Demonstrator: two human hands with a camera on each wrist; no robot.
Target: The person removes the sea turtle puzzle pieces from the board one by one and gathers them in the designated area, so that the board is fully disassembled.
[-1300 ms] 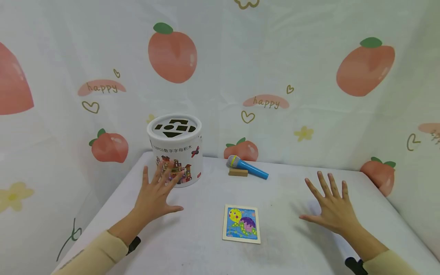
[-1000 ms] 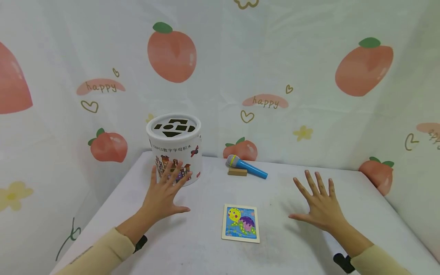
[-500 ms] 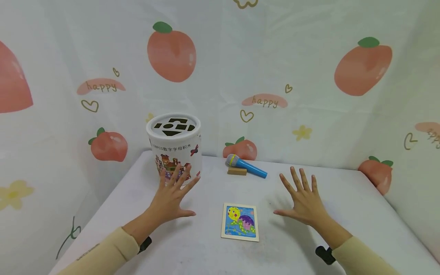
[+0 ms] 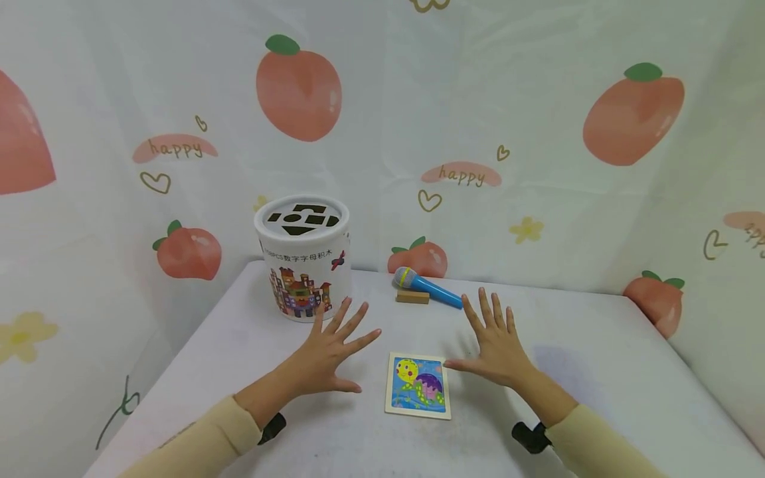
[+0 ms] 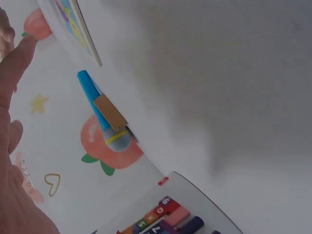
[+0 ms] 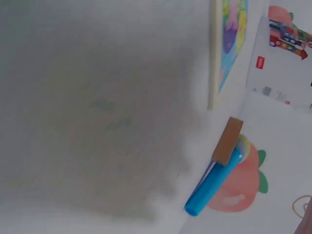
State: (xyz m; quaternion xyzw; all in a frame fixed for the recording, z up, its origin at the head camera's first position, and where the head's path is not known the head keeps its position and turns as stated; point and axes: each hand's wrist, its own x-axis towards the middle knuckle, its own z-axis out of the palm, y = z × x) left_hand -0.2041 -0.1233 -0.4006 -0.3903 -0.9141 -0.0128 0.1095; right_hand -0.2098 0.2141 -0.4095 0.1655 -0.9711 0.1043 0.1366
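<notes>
My left hand is held over the table left of a small jigsaw puzzle, fingers spread and holding nothing. The puzzle has a cream frame and a picture of a yellow and purple turtle on blue. On its other side my right hand is spread the same way, its thumb tip overlapping the puzzle's right edge in the head view. Beyond both hands lie a blue toy microphone with a grey head and, in front of it, a small brown wooden block. Both also show in the left wrist view.
A white bucket with shaped holes in its lid and printed buildings stands at the back left of the white table. A fruit-patterned curtain hangs along the table's back and sides.
Both hands have moved inward towards the puzzle, the left to the right and the right to the left. Fingers stay spread. The puzzle, microphone, block and bucket keep their places.
</notes>
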